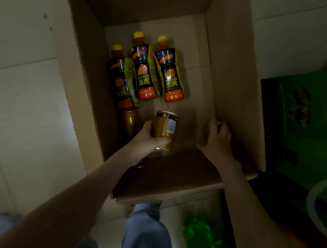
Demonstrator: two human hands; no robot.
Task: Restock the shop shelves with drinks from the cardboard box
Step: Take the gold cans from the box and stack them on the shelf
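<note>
Head view down into an open brown cardboard box: left hand grips a gold metal drink can at its near end, right hand by the right wall, grip unclear; picking-out step, apparently, and next the can needs lifting clear toward a shelf.

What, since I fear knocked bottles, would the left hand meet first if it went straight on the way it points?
Probably the rightmost bottle: its base lies just beyond the gold can that the left hand grips. Depth is unclear, so the hand may pass above it.
</note>
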